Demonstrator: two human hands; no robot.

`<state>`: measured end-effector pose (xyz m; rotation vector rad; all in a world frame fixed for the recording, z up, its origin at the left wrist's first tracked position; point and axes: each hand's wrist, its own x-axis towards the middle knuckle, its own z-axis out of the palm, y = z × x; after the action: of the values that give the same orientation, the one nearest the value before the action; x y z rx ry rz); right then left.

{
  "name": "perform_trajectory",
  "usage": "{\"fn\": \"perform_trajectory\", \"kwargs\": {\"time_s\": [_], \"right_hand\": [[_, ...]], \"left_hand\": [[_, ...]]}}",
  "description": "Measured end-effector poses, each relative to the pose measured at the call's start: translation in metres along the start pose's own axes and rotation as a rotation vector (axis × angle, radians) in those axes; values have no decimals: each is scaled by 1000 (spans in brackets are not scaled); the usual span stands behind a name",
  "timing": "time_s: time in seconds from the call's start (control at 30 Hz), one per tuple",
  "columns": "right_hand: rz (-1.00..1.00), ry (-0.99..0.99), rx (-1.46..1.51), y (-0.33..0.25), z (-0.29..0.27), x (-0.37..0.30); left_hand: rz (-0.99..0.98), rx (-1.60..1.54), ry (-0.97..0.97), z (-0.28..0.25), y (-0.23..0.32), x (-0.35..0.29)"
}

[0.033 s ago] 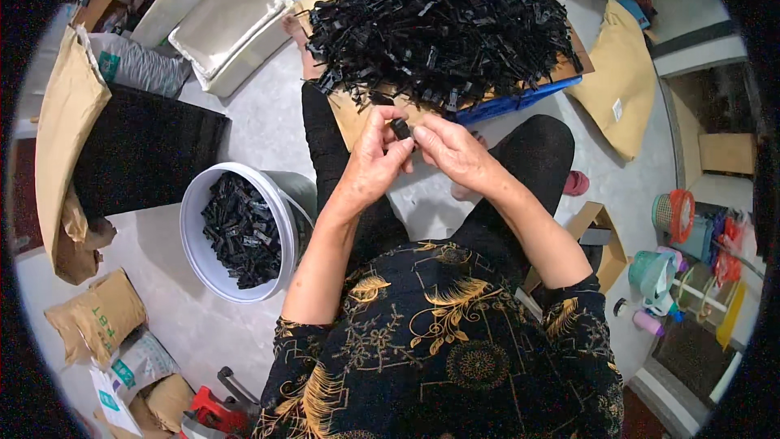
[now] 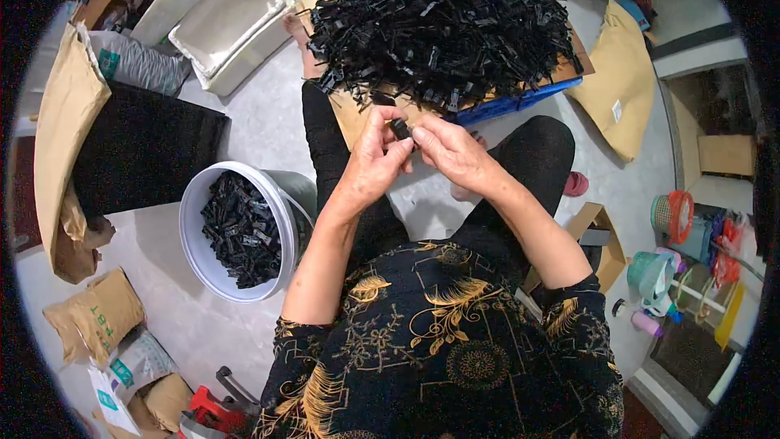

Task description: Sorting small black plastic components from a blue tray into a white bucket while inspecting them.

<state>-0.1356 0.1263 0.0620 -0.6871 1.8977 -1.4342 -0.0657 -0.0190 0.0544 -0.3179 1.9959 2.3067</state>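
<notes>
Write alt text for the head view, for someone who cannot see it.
A person's left hand holds a small black part, with the right hand at its edge. A large heap of black pieces lies just beyond; a white bucket of similar pieces stands at left.

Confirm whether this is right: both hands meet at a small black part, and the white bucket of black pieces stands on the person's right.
Wrong side: the white bucket of black pieces stands on the person's left, as the head view shows. The left hand and right hand do meet at a small black part.
</notes>
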Motion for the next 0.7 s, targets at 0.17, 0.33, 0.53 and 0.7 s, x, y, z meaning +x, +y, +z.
{"fn": "perform_trajectory", "kwargs": {"time_s": [0.17, 0.33, 0.53, 0.7], "right_hand": [[-86, -2, -108, -4, 12, 7], [-113, 8, -139, -2, 26, 13], [-224, 71, -179, 2, 40, 21], [-292, 152, -106, 7, 52, 30]], "left_hand": [[59, 17, 17, -9, -3, -4], [51, 63, 81, -23, -12, -12], [210, 256, 223, -23, -13, -16], [348, 583, 384, -22, -1, -18]]}}
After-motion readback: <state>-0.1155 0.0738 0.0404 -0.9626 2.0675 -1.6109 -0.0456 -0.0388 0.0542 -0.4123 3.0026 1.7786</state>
